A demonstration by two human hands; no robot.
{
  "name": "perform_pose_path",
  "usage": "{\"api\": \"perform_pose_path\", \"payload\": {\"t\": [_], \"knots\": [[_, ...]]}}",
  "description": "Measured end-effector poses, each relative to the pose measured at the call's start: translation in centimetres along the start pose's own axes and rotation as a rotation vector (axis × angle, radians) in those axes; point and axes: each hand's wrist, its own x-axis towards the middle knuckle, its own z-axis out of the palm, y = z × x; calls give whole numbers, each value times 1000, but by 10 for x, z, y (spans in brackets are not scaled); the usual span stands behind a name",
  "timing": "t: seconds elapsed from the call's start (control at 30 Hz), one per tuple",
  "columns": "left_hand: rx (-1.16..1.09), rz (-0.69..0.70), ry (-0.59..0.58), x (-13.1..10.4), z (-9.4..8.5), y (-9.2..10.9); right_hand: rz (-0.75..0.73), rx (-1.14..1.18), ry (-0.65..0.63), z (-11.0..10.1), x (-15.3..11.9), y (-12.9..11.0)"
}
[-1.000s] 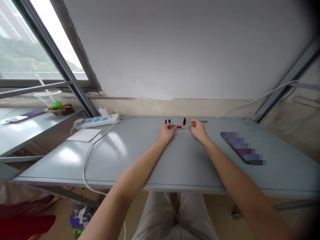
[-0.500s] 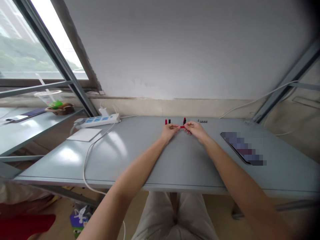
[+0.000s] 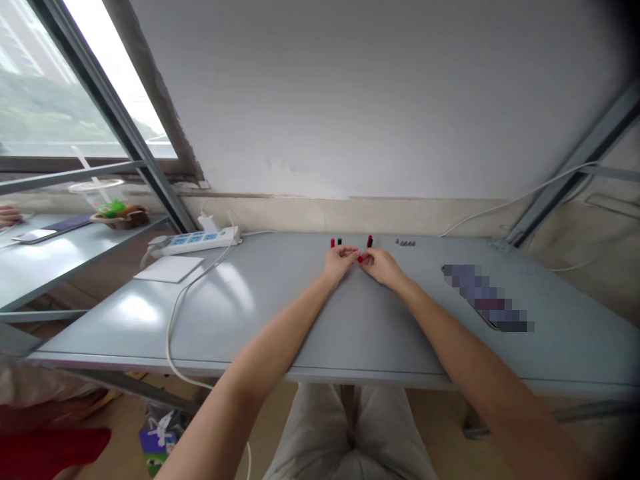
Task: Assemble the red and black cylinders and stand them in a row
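Observation:
My left hand and my right hand meet fingertip to fingertip just above the grey desk. Between them is a small red cylindrical piece, mostly covered by the fingers, with one rounded end facing me. Both hands are closed in a pinch around it. Right behind my left hand stand a small red cylinder and a small black cylinder. A red-and-black cylinder stands upright behind my right fingers. Further right, several small grey pieces lie in a row.
A phone with a blurred screen lies at the right. At the left are a white power strip, a flat white square and a cable hanging over the front edge. Another person's hand shows at the neighbouring desk, near a plastic cup.
The red piece has turned from lying crosswise to pointing its end toward me. My right hand has shifted left and a little nearer. Another person's hand has appeared at the far left.

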Motion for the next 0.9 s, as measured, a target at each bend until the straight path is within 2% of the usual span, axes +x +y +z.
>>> {"api": "perform_pose_path", "payload": {"t": [0.07, 0.17, 0.27, 0.33, 0.6, 0.9], "knots": [[-34, -2, 41, 2, 0, 1, 63, 31, 19, 6, 8, 1], [-52, -9, 185, 5, -5, 3, 174, 106, 35, 15, 24, 5], [-53, -36, 306, 8, -13, 5, 225, 108, 49, 22, 38, 6], [-62, -62, 346, 10, -18, 4, 246, 75, 58, 27, 45, 4], [-51, -109, 376, 12, -23, 2, 280, -29, 68, 43, 51, -11], [-79, -95, 382, 12, -23, 1, 310, -92, 59, 49, 54, -12]]}}
